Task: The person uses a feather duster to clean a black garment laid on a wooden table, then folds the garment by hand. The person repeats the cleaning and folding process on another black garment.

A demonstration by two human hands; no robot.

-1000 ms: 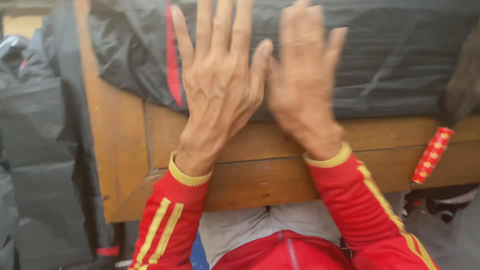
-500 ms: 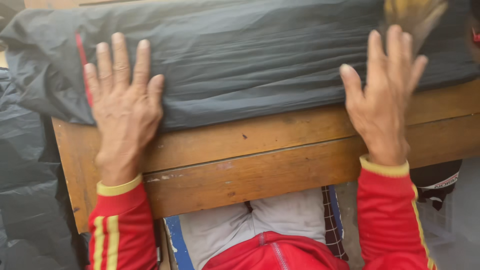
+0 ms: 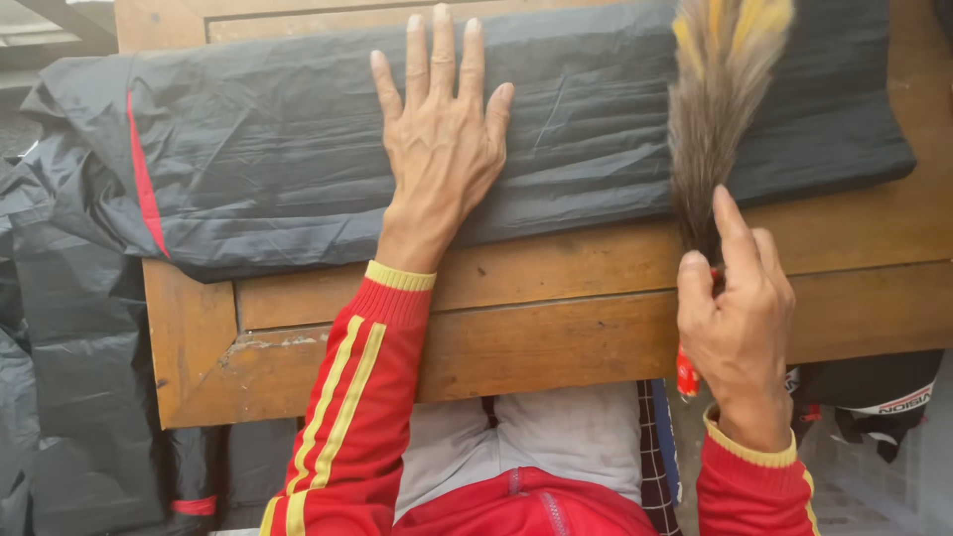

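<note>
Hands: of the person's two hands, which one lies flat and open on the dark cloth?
The left hand, fingers spread on the black cloth; the right hand grips a feather duster.

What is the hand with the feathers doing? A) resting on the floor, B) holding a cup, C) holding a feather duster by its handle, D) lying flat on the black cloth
C: the right hand is closed around the red handle of the feather duster, whose brown and yellow feathers lie over the black cloth, while the left hand lies flat on that cloth.
</note>
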